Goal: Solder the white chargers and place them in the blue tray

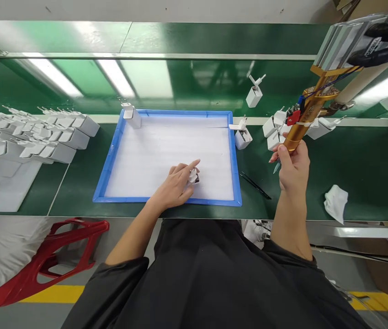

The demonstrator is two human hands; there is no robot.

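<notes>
My left hand [176,183] rests on the white foam sheet inside a blue tray [111,151], its fingers closed on a small white charger plug [194,176]. My right hand [293,167] is raised over the green bench right of the tray and grips the lower end of a gold-coloured hanging power tool [308,116], which slants up to the right with cables at its top. Another white plug [132,116] stands in the tray's far left corner.
Several white plugs [276,128] lie on the bench behind the tool, one [242,135] at the tray's far right corner, one [254,93] farther back. Rows of plugs [25,137] fill the left. Black tweezers [255,185] and a crumpled cloth [336,201] lie right; a red stool [53,256] stands below.
</notes>
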